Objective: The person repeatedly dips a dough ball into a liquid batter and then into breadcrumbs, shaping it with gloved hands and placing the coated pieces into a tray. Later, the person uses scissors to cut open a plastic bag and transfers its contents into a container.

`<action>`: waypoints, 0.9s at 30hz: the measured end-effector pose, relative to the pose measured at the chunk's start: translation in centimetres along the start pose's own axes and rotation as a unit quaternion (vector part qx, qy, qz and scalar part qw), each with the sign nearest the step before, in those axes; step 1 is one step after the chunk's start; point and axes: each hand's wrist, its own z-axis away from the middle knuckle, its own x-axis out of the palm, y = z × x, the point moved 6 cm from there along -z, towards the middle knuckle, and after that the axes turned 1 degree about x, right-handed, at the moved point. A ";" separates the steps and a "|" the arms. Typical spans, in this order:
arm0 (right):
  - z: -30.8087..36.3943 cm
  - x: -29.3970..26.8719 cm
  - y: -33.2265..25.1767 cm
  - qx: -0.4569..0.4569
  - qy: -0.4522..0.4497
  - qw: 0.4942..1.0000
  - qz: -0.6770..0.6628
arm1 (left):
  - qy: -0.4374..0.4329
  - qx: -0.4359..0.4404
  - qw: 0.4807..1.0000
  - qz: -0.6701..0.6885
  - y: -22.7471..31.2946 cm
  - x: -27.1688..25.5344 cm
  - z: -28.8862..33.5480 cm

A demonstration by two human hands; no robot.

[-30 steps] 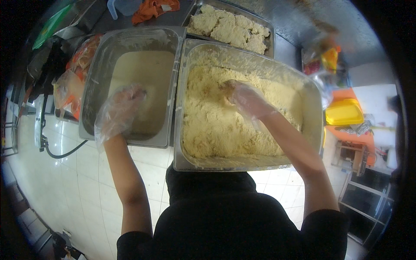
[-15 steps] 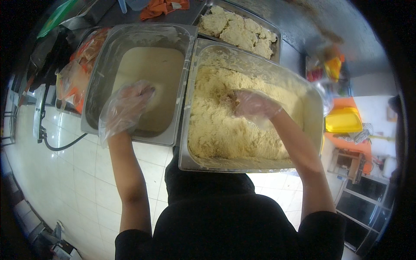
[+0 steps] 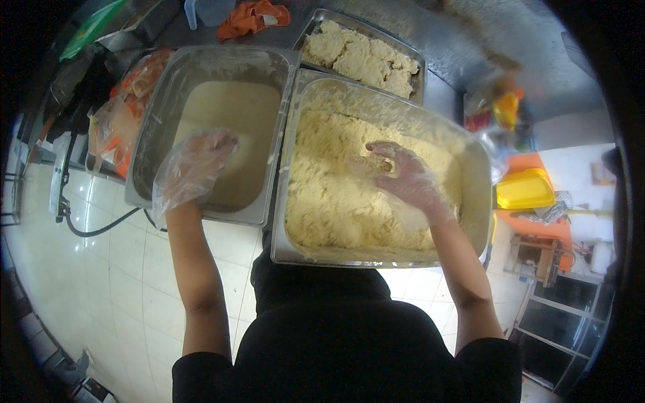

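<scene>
My left hand (image 3: 203, 156), in a clear plastic glove, hangs loosely over a deep metal pan (image 3: 143, 168) of pale, thin batter (image 3: 235, 107). Its fingers are stretched and slightly bent, and I see nothing in them. A larger metal pan (image 3: 336, 256) beside it holds crumbly, yellowish flour (image 3: 329, 201). Just over that flour is my right hand (image 3: 403, 176), also gloved, with thumb and fingers spread apart in a curve. Flour shows in the gap between them, and some clings to the fingertips.
Behind the flour pan stands a metal tray (image 3: 422, 94) of lumpy, flour-coated pieces (image 3: 363, 60). Orange plastic bags (image 3: 124, 127) lie left of the batter pan. An orange cloth (image 3: 252, 19) rests at the back, and a yellow tray (image 3: 526, 189) is at the right.
My right hand has lifted slightly from the flour and moved right, its fingers opening from a closed grip. My left hand stays over the batter. The view has shifted a little.
</scene>
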 end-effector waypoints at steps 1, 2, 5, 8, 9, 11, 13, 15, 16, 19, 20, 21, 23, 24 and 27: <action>0.5 -0.8 -0.4 -0.003 0.015 1.000 -0.021 | -0.009 -0.002 1.000 0.003 0.2 -0.1 0.0; 0.9 -1.4 -0.4 0.012 0.009 0.999 -0.052 | -0.018 -0.003 1.000 -0.004 0.4 -0.3 0.0; 1.5 -2.6 -0.1 0.045 0.028 0.994 -0.100 | -0.031 0.001 0.999 -0.016 0.8 -0.8 0.1; 1.4 -3.2 1.4 0.075 0.100 0.990 -0.068 | -0.029 0.041 0.998 -0.040 1.2 -1.0 0.4; 1.3 -3.2 2.1 0.092 0.116 0.988 -0.050 | -0.024 0.075 0.995 -0.065 1.5 -1.0 0.5; 0.9 -2.6 3.8 0.116 0.112 0.973 -0.165 | -0.028 0.058 0.995 -0.073 1.0 -0.7 0.3; 0.1 -1.9 4.4 0.083 0.067 0.894 -0.435 | -0.036 -0.025 0.999 -0.030 -0.1 -0.2 -0.3; -0.5 -2.8 5.0 0.092 0.073 0.900 -0.420 | -0.053 -0.002 0.997 -0.053 -0.2 0.2 -0.8; -0.7 -3.5 5.6 0.139 0.087 0.889 -0.428 | -0.060 0.017 0.996 -0.062 -0.1 0.4 -0.9; -1.3 -7.0 5.4 0.176 0.147 0.784 -0.577 | -0.013 0.020 0.999 -0.037 -0.1 -0.2 -0.8; -1.8 -8.9 4.8 0.146 0.143 0.791 -0.576 | -0.016 -0.002 0.999 -0.031 -0.3 -0.2 -0.7; -2.5 -11.2 4.5 0.134 0.143 0.793 -0.577 | -0.020 -0.024 0.999 -0.024 -0.4 -0.2 -0.5; -4.4 -15.2 3.8 0.083 0.128 0.791 -0.592 | -0.027 -0.048 0.998 -0.020 -0.2 -0.3 -0.4; -5.4 -16.6 4.2 0.088 0.156 0.784 -0.594 | -0.030 -0.049 0.998 -0.022 0.0 -0.4 -0.4; -10.3 -19.9 5.9 0.038 0.170 0.821 -0.543 | -0.007 -0.043 0.999 -0.022 0.6 -0.7 -0.5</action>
